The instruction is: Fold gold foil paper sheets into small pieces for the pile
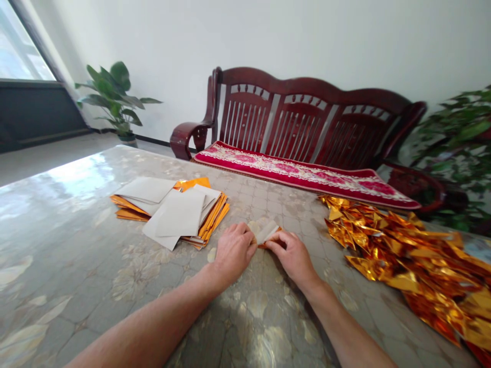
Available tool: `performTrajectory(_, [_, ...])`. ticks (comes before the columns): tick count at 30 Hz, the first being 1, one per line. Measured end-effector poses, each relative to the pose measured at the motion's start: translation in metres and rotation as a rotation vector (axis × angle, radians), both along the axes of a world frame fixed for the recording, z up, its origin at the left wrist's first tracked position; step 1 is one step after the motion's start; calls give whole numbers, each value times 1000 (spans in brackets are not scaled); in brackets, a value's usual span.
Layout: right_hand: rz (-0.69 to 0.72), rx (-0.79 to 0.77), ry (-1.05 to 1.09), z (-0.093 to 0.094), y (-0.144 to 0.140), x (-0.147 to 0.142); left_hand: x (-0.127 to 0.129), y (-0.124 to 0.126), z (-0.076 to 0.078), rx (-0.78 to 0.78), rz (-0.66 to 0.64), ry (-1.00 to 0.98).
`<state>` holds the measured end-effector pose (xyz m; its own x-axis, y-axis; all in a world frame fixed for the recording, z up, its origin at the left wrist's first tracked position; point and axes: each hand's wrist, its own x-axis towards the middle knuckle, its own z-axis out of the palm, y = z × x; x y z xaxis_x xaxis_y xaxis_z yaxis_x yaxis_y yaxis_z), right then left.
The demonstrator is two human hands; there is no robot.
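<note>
Two bare forearms reach in from the bottom edge across a glossy table with a pale floral pattern. The left hand and the right hand meet at mid-table, each pinching one end of a small folded paper, white on the upper face with an orange-gold edge showing beneath; it sits on or just above the tabletop, though the fingertips hide exactly how it is gripped. No writing or label can be read on any sheet. Just left of the hands lies a loose stack of flat sheets, white side up over gold. To the right, near the right forearm, spreads a heap of folded gold foil pieces. Beyond the table stands a dark red wooden bench with a red patterned cushion, a potted plant at the left wall and foliage at the right.
</note>
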<state>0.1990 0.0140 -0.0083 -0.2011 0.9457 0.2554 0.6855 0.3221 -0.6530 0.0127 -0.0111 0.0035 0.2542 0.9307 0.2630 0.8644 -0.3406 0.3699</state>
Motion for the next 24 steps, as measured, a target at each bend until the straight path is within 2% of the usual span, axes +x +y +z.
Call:
performTrajectory(6, [54,24,-67,3,1,1,0,1,-3,13,-23,-36])
performTrajectory(14, [-48,68,-307,6,-1,-7,-1,2,-5,42,-31,-62])
performTrajectory(24, [-98,62,-311,7,-1,-8,-1,3,-5,48,-1,-58])
